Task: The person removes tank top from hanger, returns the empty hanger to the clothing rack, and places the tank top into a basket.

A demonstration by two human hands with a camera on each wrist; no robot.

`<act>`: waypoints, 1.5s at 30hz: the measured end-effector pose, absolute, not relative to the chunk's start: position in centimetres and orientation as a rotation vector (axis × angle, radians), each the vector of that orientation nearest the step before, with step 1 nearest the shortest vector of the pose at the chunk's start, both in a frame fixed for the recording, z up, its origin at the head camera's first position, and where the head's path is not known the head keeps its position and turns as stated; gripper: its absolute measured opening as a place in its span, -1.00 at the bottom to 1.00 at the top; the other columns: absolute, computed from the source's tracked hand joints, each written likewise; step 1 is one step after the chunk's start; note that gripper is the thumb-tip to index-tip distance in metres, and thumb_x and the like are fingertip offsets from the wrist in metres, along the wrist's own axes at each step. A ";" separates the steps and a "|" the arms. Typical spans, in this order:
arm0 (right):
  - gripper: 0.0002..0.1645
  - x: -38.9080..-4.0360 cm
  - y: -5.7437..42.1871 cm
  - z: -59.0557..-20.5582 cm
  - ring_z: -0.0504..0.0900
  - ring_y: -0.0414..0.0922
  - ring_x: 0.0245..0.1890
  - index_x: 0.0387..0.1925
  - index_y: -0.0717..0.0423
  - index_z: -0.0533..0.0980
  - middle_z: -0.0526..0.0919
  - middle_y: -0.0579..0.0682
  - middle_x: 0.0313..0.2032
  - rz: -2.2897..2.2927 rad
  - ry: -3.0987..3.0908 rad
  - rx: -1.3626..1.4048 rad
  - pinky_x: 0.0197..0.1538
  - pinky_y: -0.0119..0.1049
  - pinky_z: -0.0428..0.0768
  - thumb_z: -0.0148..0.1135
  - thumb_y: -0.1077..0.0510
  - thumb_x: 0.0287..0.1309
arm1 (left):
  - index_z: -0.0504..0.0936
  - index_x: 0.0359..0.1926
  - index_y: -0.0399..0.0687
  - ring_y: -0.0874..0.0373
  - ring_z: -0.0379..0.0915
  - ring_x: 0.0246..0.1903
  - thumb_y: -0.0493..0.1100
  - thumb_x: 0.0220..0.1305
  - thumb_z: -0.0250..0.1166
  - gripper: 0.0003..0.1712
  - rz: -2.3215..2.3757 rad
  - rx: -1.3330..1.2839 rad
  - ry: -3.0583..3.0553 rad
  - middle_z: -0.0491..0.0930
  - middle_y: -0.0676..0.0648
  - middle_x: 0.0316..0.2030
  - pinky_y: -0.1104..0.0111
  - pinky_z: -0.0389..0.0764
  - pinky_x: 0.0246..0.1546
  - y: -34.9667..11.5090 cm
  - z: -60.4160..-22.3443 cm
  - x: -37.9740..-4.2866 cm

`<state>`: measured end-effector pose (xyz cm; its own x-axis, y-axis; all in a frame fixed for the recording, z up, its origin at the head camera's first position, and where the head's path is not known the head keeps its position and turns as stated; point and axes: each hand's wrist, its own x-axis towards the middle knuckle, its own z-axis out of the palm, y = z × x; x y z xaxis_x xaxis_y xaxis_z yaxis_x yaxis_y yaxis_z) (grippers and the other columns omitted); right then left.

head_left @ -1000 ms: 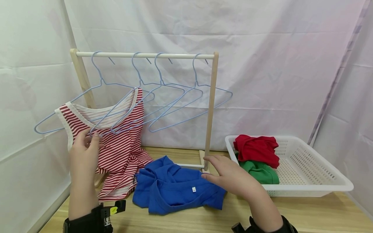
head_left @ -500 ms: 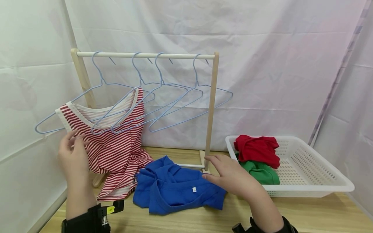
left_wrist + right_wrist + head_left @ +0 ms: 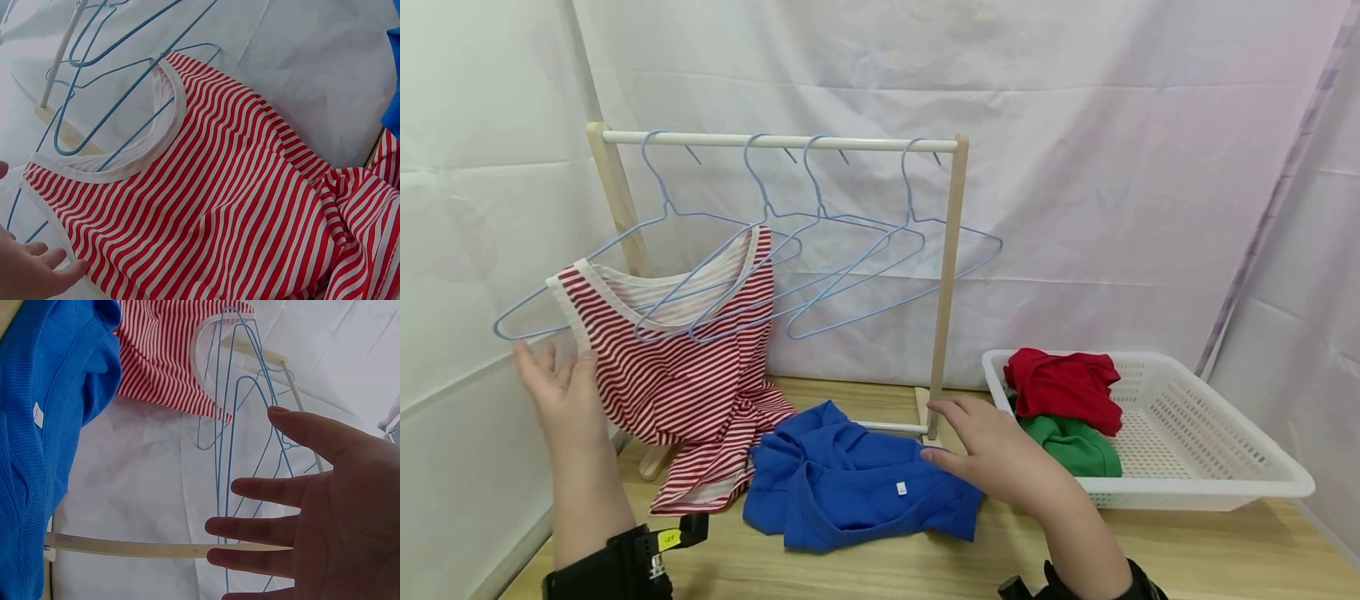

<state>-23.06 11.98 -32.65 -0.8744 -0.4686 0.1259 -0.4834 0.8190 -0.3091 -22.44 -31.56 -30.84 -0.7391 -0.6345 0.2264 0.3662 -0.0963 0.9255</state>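
Observation:
A red-and-white striped sleeveless top (image 3: pixel 677 375) hangs on the leftmost blue wire hanger (image 3: pixel 523 304), its lower part bunched down on the table. My left hand (image 3: pixel 565 396) has its fingers spread just below that hanger's left end, beside the top's armhole. In the left wrist view, the thumb (image 3: pixel 69 275) overlaps the striped cloth near the white trim. A blue garment (image 3: pixel 865 492) with a small white label lies crumpled in front of the rack. My right hand (image 3: pixel 992 454) hovers with extended fingers at its right side, near the rack's right post, holding nothing.
The wooden rack (image 3: pixel 953 250) carries several blue hangers along its white rail (image 3: pixel 865 143). To the right stands a white plastic basket (image 3: pixel 1210 483) with a red garment (image 3: pixel 1060 387) on a green one (image 3: pixel 1071 446). White curtains (image 3: pixel 1112 167) close off the back and sides.
My left hand has moved left, from the front of the striped top and the hanger ends there to beside the armhole, and its fingers have spread. The right hand stays in place.

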 end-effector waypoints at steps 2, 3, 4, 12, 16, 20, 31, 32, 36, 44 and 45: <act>-0.23 -23.0 12.0 -32.7 0.30 -0.06 0.12 0.18 -0.11 0.28 0.37 -0.05 0.12 0.525 -2.954 0.774 0.10 0.04 0.37 0.06 -0.39 0.02 | -0.44 0.30 0.48 0.22 -0.40 0.28 -0.14 0.31 -0.01 -0.14 -1.948 0.243 -1.478 -0.39 0.15 0.36 0.23 -0.25 0.29 -31.9 -31.0 -22.5; -0.24 -23.0 12.0 -32.7 0.30 -0.07 0.12 0.18 -0.10 0.28 0.37 -0.05 0.13 0.524 -2.954 0.774 0.10 0.04 0.37 0.07 -0.38 0.02 | -0.43 0.30 0.48 0.22 -0.41 0.28 -0.16 0.32 -0.03 -0.15 -1.971 0.203 -1.455 -0.41 0.13 0.36 0.23 -0.24 0.29 -32.0 -31.1 -22.6; -0.24 -23.0 12.0 -32.8 0.30 -0.07 0.12 0.19 -0.10 0.28 0.37 -0.05 0.13 0.523 -2.954 0.774 0.10 0.03 0.37 0.06 -0.38 0.03 | -0.42 0.31 0.47 0.23 -0.41 0.28 -0.18 0.33 -0.06 -0.17 -1.994 0.161 -1.429 -0.41 0.12 0.36 0.22 -0.22 0.29 -32.2 -31.2 -22.6; -0.21 -23.0 12.1 -32.9 0.30 -0.08 0.12 0.19 -0.10 0.27 0.37 -0.07 0.13 0.547 -2.951 0.779 0.10 0.03 0.37 0.02 -0.43 0.02 | -0.29 0.34 0.43 0.01 -0.27 0.29 -0.26 0.31 -0.07 -0.21 -2.105 -0.002 -1.275 -0.35 0.00 0.37 0.28 0.26 0.14 -32.9 -31.8 -22.4; -0.26 -23.0 12.1 -32.9 0.29 -0.07 0.12 0.19 -0.12 0.27 0.37 -0.07 0.14 0.558 -2.952 0.778 0.11 0.04 0.36 0.07 -0.36 0.04 | -0.29 0.34 0.39 0.00 -0.10 0.24 -0.29 0.29 -0.03 -0.17 -2.157 -0.053 -1.186 -0.28 -0.03 0.36 0.41 0.46 -0.12 -32.9 -31.8 -22.4; -0.28 -23.0 12.0 -32.9 0.30 -0.07 0.12 0.18 -0.14 0.27 0.37 -0.07 0.13 0.568 -2.956 0.777 0.10 0.05 0.36 0.08 -0.35 0.04 | -0.24 0.32 0.37 0.00 0.05 0.15 -0.33 0.26 0.00 -0.17 -2.173 -0.039 -1.097 -0.14 -0.03 0.32 0.42 0.51 -0.22 -32.7 -31.6 -22.4; -0.21 -23.1 12.0 -32.8 0.31 -0.08 0.12 0.18 -0.14 0.27 0.38 -0.07 0.13 0.571 -2.979 0.764 0.08 0.05 0.39 0.00 -0.46 0.00 | 0.16 0.16 0.09 0.00 0.40 -0.18 -0.28 0.20 0.12 -0.46 -2.149 0.027 -0.951 0.28 -0.19 0.07 0.37 0.58 -0.40 -32.3 -30.7 -21.8; -0.21 -23.1 12.0 -32.8 0.31 -0.08 0.12 0.18 -0.15 0.27 0.38 -0.07 0.13 0.572 -2.980 0.762 0.09 0.04 0.39 0.00 -0.46 0.00 | 0.21 0.13 -0.01 -0.02 0.44 -0.23 -0.27 0.19 0.13 -0.51 -2.139 0.011 -0.950 0.35 -0.22 0.03 0.36 0.58 -0.41 -32.2 -30.6 -21.8; -0.22 -23.1 11.9 -32.8 0.31 -0.08 0.11 0.18 -0.13 0.27 0.39 -0.07 0.13 0.579 -2.985 0.756 0.09 0.04 0.38 0.03 -0.43 0.01 | 0.36 -0.05 -0.29 -0.05 0.50 -0.31 -0.16 0.18 0.19 -0.62 -2.095 -0.024 -0.990 0.53 -0.27 -0.15 0.34 0.60 -0.39 -31.5 -30.4 -21.4; -0.22 -23.1 11.8 -32.7 0.31 -0.08 0.12 0.18 -0.12 0.27 0.39 -0.06 0.13 0.566 -2.995 0.746 0.09 0.05 0.39 0.05 -0.41 0.01 | 0.44 -0.34 -0.51 -0.06 0.52 -0.28 0.10 0.21 0.10 -0.40 -2.052 -0.032 -1.157 0.59 -0.25 -0.29 0.35 0.59 -0.31 -30.4 -29.5 -20.6; -0.22 -23.1 11.8 -32.7 0.31 -0.08 0.12 0.18 -0.12 0.27 0.39 -0.06 0.13 0.564 -2.997 0.745 0.09 0.05 0.39 0.04 -0.42 0.00 | 0.43 -0.35 -0.53 -0.05 0.52 -0.27 0.12 0.22 0.06 -0.37 -2.046 -0.040 -1.182 0.58 -0.24 -0.28 0.36 0.58 -0.30 -30.3 -29.4 -20.4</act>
<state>-23.14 11.77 -32.74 -0.8873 -0.4528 0.0874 -0.4536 0.8228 -0.3423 -20.44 -30.30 -29.45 -0.7117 -0.5933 0.3762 0.6223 -0.2840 0.7294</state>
